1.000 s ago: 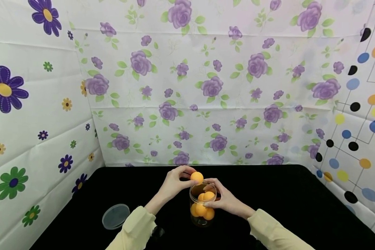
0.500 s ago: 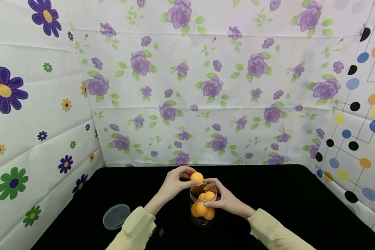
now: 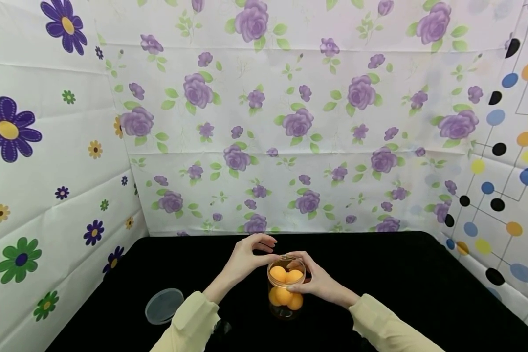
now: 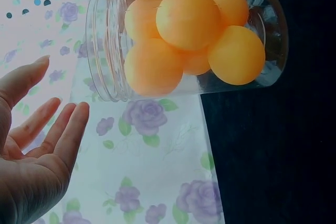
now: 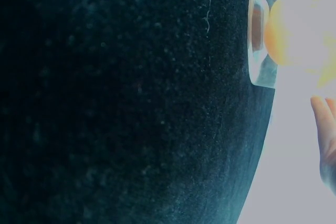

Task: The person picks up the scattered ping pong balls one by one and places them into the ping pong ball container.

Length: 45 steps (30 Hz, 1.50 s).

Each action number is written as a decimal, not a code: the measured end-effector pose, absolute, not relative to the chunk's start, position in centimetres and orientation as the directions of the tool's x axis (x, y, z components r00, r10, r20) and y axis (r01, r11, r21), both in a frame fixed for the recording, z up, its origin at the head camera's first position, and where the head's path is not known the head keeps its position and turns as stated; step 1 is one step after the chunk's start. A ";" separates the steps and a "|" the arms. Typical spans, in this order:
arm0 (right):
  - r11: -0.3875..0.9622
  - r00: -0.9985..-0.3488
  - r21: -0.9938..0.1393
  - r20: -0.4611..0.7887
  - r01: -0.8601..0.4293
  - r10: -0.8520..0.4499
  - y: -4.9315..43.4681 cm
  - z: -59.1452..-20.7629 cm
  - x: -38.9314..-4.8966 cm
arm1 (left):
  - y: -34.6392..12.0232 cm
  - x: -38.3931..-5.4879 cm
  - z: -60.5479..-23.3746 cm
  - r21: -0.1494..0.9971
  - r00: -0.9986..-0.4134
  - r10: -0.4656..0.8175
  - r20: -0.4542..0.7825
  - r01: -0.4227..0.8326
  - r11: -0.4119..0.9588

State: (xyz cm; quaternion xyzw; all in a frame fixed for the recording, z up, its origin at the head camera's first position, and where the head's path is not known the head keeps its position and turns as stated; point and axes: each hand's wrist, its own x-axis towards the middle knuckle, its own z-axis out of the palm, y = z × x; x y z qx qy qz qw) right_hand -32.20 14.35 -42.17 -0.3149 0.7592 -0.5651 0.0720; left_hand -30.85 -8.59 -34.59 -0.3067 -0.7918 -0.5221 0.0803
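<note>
A clear screw-neck plastic jar (image 3: 286, 313) stands upright on the black tabletop, holding several orange ping-pong balls (image 4: 188, 19). My right hand (image 3: 321, 281) grips the jar's neck from the right, thumb in front and fingers behind the rim. Just left of the jar's mouth is my left hand (image 3: 248, 256), its thumb and fingers spread apart around nothing. In the left wrist view this left hand (image 4: 44, 145) is beside the jar's threaded opening. Overexposure washes out much of the jar (image 5: 262, 77) in the right wrist view.
A round translucent lid (image 3: 164, 306) lies on the black tabletop (image 3: 391, 274) to the left, near my left sleeve. Patterned cloth walls, such as the rose-printed back one (image 3: 273, 122), enclose the table on three sides.
The ping-pong ball that my left fingers pinched above the jar's mouth is let go and now lies inside on the others. My right hand keeps its grip; the jar stays in place.
</note>
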 end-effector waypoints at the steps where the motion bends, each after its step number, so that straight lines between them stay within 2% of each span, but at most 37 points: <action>1: 0.166 -0.792 -0.902 0.247 -0.398 -0.559 14.3 -42.2 -32.2 | -8.6 -30.8 -34.6 0.780 -0.802 0.400 0.444 0.566 0.267; 19: 0.162 -0.785 -0.903 0.243 -0.398 -0.570 14.2 -42.3 -32.7 | -9.1 -30.8 -34.8 0.813 -0.837 0.370 0.403 0.513 0.274; 29: 0.147 -0.769 -0.898 0.259 -0.414 -0.585 14.1 -40.1 -30.8 | -9.3 -28.1 -32.6 0.810 -0.844 0.336 0.417 0.513 0.283; 38: 0.137 -0.773 -0.920 0.220 -0.367 -0.595 15.0 -41.4 -31.8 | -9.8 -30.5 -35.0 0.801 -0.850 0.301 0.432 0.515 0.306; 45: 0.190 -0.760 -0.889 0.227 -0.417 -0.609 15.2 -42.2 -32.1 | -10.0 -30.8 -35.1 0.796 -0.849 0.287 0.443 0.520 0.310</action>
